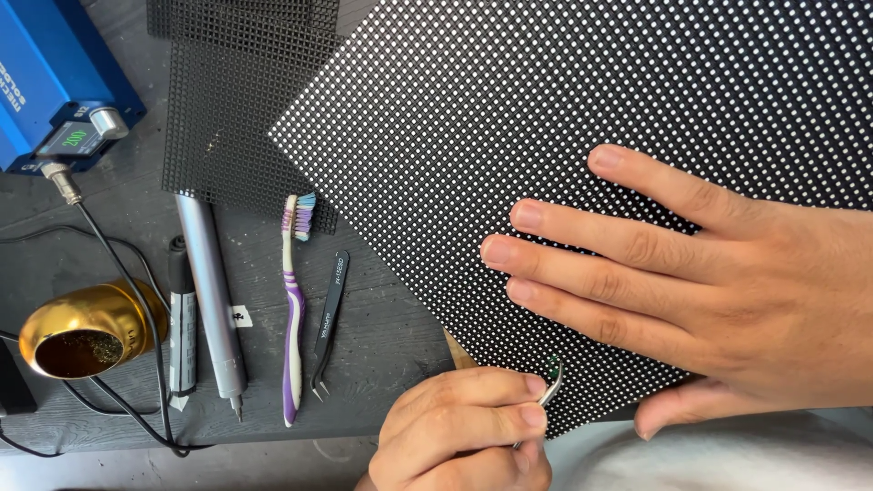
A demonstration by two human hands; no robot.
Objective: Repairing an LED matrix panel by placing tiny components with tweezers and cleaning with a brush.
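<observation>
A single head-worn view looks steeply down, close over the workbench [382, 327].

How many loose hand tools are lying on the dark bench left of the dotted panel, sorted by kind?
Toothbrush, purple and white: 1
Black tweezers: 1
Grey pen-shaped tool: 1
Dark marker-like stick: 1
Total: 4

One more curved metal tool is not lying there: the left hand pinches it at the panel's edge.
</observation>
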